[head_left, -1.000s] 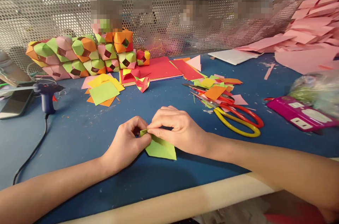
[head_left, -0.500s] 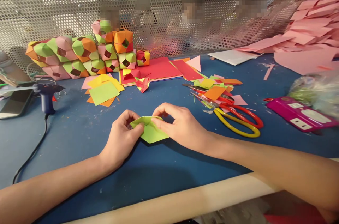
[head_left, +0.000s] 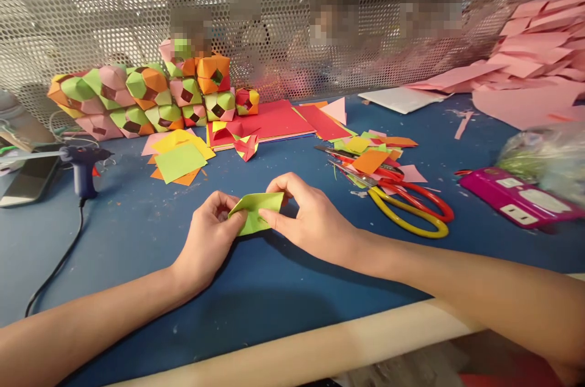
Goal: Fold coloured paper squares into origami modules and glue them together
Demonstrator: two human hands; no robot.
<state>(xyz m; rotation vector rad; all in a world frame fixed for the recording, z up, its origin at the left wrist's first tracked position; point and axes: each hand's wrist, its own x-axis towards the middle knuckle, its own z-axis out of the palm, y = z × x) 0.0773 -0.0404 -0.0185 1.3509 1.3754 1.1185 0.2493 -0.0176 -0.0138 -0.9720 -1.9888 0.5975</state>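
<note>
the sheet of green paper (head_left: 255, 199) was located between the two hands, over the middle of the blue table (head_left: 256, 295); from where i stood i could not tell whether its lower edge touched the surface. the left hand (head_left: 205, 234) pinched it at one end, thumb on the near face. the right hand (head_left: 315, 216) gripped the other end, its thumb likewise in front and the fingers partly hidden behind.

caution: both ends were held, so uneven thumb pressure could have skewed a crease. opposed pulling could have torn the paper, and a slack pinch could have let a corner slip out of line.

further out, loose paper squares (head_left: 180, 161) lay beyond the left hand, near a folded red and yellow piece (head_left: 247, 147); a forward sweep of the wrist could have scattered or crushed them. two pairs of scissors (head_left: 442, 230) lay near the right forearm among paper scraps (head_left: 371, 161), where a careless reach could have met the blades.

at far left stood a glue gun (head_left: 85, 177); if hot, which i could not tell, its nozzle was a burn hazard. its cord ran near the left forearm and could have snagged.
</note>
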